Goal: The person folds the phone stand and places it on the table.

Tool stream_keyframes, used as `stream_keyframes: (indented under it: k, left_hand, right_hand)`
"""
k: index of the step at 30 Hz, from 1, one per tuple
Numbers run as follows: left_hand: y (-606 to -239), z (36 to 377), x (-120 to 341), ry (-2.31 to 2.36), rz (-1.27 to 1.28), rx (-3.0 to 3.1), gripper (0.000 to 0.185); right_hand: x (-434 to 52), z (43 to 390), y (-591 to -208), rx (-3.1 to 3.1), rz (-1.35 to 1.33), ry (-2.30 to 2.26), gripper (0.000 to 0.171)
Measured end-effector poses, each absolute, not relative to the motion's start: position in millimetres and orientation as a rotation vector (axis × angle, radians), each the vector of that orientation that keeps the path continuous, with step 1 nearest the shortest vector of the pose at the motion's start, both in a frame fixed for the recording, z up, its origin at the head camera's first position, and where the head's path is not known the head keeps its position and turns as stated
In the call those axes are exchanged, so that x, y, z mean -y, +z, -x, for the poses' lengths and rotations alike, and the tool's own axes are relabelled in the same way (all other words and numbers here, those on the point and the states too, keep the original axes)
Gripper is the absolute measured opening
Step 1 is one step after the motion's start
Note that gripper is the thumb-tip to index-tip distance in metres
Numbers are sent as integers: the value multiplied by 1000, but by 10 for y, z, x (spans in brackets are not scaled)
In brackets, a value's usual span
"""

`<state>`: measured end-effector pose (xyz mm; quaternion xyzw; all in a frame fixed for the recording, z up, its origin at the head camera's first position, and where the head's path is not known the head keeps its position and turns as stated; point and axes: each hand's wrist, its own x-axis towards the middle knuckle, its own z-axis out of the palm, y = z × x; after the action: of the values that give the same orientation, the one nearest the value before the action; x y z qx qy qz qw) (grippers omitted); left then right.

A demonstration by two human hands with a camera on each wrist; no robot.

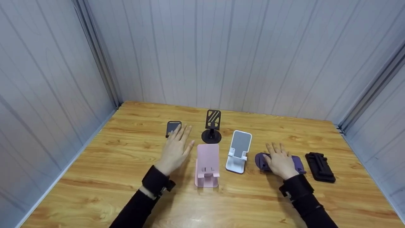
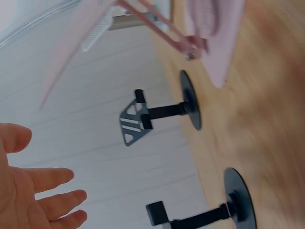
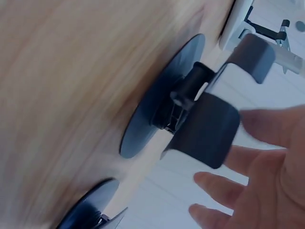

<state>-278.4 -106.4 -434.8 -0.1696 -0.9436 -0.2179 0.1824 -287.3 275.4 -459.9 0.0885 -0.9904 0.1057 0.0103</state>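
Observation:
My left hand [image 1: 174, 153] hovers with straight fingers, in front of a dark grey phone stand [image 1: 173, 126] and left of a pink phone stand [image 1: 208, 158]. Nothing is in its grasp; in the left wrist view the left hand [image 2: 38, 195] appears apart from the stands. Over a purple phone stand [image 1: 298, 163], folded low, lies my right hand [image 1: 281, 163] with its fingers extended. In the right wrist view the right hand's thumb is at the edge of the purple stand [image 3: 205, 129]; whether it touches cannot be told. That stand's round base sits on the table.
A black slatted phone stand [image 1: 213, 122] stands upright at the back middle. Between the pink and purple stands is a white phone stand [image 1: 239, 152]. A folded black phone stand [image 1: 320, 167] lies at the right. Pale panel walls [image 1: 208, 53] enclose the wooden table [image 1: 104, 177].

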Motion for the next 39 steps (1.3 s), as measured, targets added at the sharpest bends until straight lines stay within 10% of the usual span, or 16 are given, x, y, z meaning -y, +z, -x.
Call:
stream_keyframes:
  k: [24,39]
  left_hand:
    - [-4707,2645,1368,-547,440,2727,61]
    - [-4722,2596,1317,-508,448,2794,62]
  right_hand:
    - [-2405,2841,-4386,2894,-427,924,70]
    - [-2134,3030,-4465,2427,-70,2098,25]
